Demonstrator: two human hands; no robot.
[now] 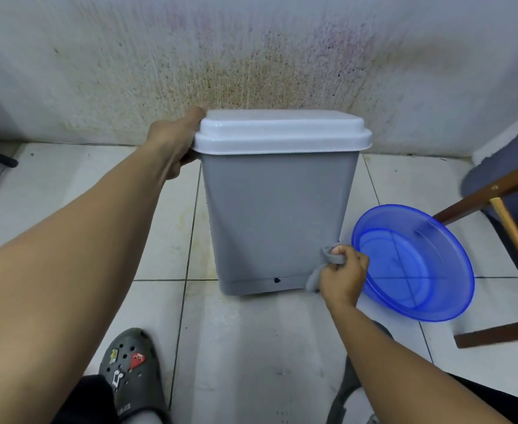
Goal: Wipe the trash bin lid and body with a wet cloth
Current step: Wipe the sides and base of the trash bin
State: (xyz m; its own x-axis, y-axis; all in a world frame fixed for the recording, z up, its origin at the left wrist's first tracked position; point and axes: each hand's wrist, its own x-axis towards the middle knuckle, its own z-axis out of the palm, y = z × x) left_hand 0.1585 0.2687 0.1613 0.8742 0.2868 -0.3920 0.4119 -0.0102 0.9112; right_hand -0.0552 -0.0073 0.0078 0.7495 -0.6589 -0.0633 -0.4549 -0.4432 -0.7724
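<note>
A grey trash bin [279, 221] stands on the tiled floor against the stained wall, with its white lid [282, 131] closed on top. My left hand [175, 142] grips the lid's left edge, fingers curled under the rim. My right hand [342, 275] holds a grey cloth [328, 255] bunched in its fingers and presses it against the bin's lower right corner. Part of the cloth hangs down below the hand.
A blue plastic basin [414, 261] sits on the floor just right of the bin, touching close to my right hand. A wooden chair frame [502, 209] stands at the far right. My foot in a dark clog [132, 371] is at the bottom.
</note>
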